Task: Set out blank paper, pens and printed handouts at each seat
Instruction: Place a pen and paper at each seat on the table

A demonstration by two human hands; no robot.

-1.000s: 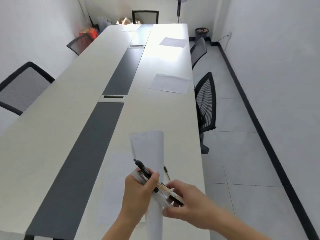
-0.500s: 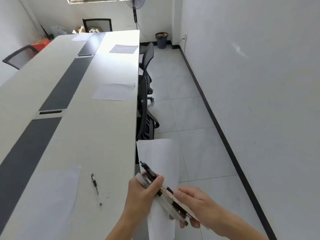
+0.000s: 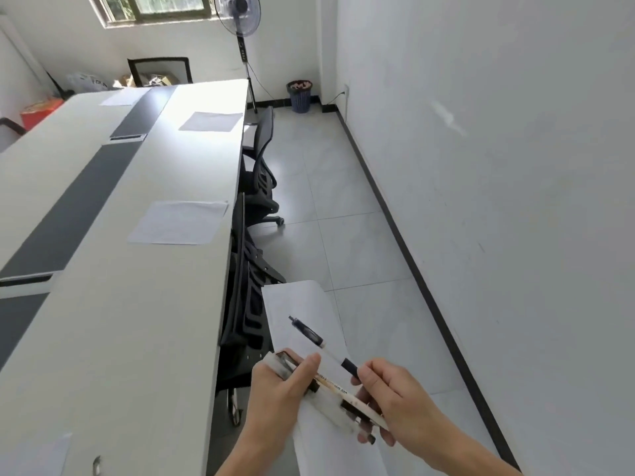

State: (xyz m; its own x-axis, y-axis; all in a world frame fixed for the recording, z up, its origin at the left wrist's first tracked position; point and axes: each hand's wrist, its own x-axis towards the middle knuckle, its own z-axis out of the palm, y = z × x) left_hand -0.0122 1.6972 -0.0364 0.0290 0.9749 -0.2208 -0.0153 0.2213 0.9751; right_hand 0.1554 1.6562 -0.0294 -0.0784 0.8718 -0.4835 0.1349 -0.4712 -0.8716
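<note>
Down at 6 o'clock, off the worktop's (image 3: 144,338) edge and over the floor, the left hand (image 3: 280,386) has its grip closed round a pen box (image 3: 330,389) plus a curled wad of paper (image 3: 305,321). The right hand (image 3: 395,396) at 5 o'clock is pinching a pen (image 3: 321,341) by its rear end, tip pointing up toward 11.

The pen looks light, stiff and a bit slick, so I'd hold it mid-barrel when setting it down or it'll roll. The paper is floppy and already bowing, so it's best carried by a long edge or flat on the palm.

At 7 o'clock there's a sheet (image 3: 44,451) and what looks like another pen (image 3: 97,463), mostly cut off. Further up at 10, the next seat has a sheet (image 3: 178,222) but no pen I can see. Same at 11 with the far sheet (image 3: 210,121). Chairs (image 3: 254,207) are tucked in along the edge, and a fan (image 3: 240,15) stands at 12.
</note>
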